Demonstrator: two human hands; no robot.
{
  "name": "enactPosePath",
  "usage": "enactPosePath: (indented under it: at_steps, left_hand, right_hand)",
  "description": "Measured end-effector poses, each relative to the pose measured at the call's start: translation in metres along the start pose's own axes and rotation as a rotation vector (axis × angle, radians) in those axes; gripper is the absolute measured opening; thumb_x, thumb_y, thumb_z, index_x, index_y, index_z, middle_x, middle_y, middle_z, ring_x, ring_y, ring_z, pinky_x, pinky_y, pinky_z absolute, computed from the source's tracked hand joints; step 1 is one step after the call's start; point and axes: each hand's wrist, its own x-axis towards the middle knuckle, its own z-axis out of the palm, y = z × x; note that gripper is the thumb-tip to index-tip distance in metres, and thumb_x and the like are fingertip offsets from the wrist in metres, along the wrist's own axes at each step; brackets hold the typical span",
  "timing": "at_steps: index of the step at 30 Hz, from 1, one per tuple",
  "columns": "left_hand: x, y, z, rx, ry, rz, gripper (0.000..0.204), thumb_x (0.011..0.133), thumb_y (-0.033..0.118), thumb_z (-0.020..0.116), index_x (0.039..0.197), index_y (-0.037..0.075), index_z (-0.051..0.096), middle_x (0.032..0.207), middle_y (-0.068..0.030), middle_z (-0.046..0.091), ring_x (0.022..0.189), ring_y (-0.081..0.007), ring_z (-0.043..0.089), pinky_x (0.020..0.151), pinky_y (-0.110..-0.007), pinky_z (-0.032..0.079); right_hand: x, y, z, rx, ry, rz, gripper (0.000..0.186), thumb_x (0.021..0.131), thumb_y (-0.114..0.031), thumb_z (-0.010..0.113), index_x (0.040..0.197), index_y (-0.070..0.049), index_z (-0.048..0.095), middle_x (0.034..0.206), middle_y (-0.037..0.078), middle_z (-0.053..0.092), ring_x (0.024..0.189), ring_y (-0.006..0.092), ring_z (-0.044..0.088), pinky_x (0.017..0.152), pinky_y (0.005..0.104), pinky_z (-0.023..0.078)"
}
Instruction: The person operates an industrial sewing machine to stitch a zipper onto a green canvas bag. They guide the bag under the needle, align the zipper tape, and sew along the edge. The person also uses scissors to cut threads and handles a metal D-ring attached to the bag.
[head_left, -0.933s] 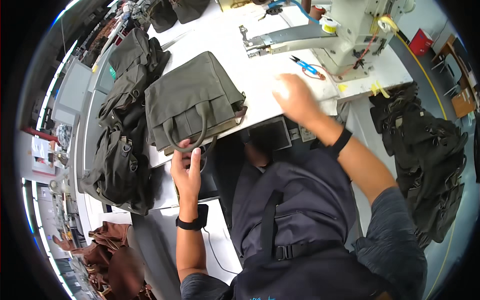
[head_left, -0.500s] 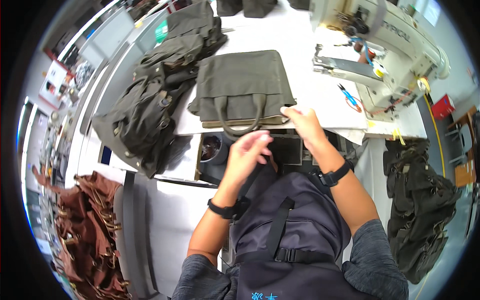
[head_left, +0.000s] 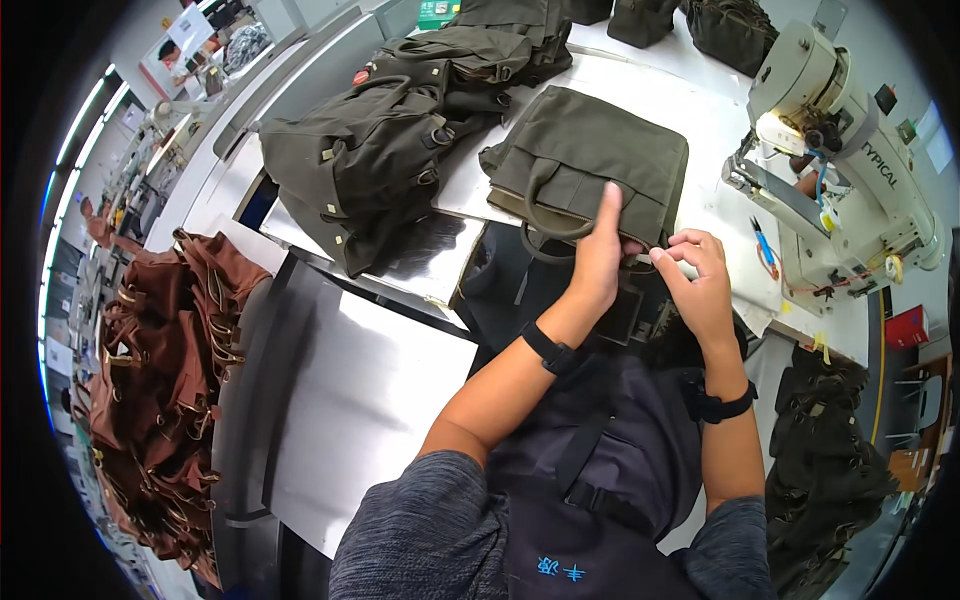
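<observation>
A dark olive canvas handbag (head_left: pixel 590 140) lies flat on the white table, its zipped opening and looped handles toward me. My left hand (head_left: pixel 602 250) grips the bag's near edge right of the handle (head_left: pixel 540 205), thumb stretched on top and fingers mostly hidden beneath. Beside it, my right hand (head_left: pixel 700 280) is closed, thumb and index finger pinched at the bag's near right corner. What exactly lies between those fingertips is too small to make out.
Several olive bags (head_left: pixel 350 150) are heaped on the left. A sewing machine (head_left: pixel 850 150) stands at the right, with blue-handled snips (head_left: pixel 765 245) beside it. Reddish-brown bags (head_left: pixel 165 380) hang at lower left, and more olive bags (head_left: pixel 825 450) hang at lower right.
My left hand has moved from the air in front of the handles onto the bag's near edge, beside my right hand. The bag is now turned at a slant, and the whole view has shifted.
</observation>
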Motion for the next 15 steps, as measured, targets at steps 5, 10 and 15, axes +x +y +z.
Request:
enactPosePath:
  at_steps: [5,10,15]
  left_hand:
    - [0.004,0.009,0.002,-0.406,-0.076,-0.002,0.054,0.110,0.046,0.052,0.141,0.002,0.057,0.142,-0.0135,0.065,0.131,-0.0281,0.061,0.114,-0.045,0.046]
    - [0.006,0.041,0.006,-0.237,-0.122,-0.018,0.050,0.110,0.043,0.054,0.140,0.002,0.058,0.142,-0.0122,0.065,0.131,-0.0281,0.061,0.114,-0.045,0.046]
    - [0.025,0.028,0.013,-0.242,-0.043,0.053,0.054,0.110,0.044,0.055,0.144,0.002,0.056,0.146,-0.0116,0.062,0.134,-0.0282,0.058,0.117,-0.045,0.044]
  right_hand:
    - [-0.008,-0.007,0.007,-0.109,-0.006,-0.330,0.019,0.079,-0.012,0.085,0.086,-0.006,0.070,0.107,0.009,0.066,0.108,0.0326,0.062,0.094,0.0447,0.047]
    - [0.006,-0.015,0.000,-0.286,-0.027,-0.456,0.020,0.077,-0.013,0.084,0.089,-0.008,0.069,0.111,0.006,0.064,0.109,0.0294,0.062,0.092,0.0435,0.047]
    - [0.014,0.026,-0.006,0.114,-0.021,-0.189,0.014,0.087,-0.014,0.081,0.088,-0.005,0.070,0.097,0.010,0.072,0.106,0.0314,0.066,0.092,0.0420,0.051]
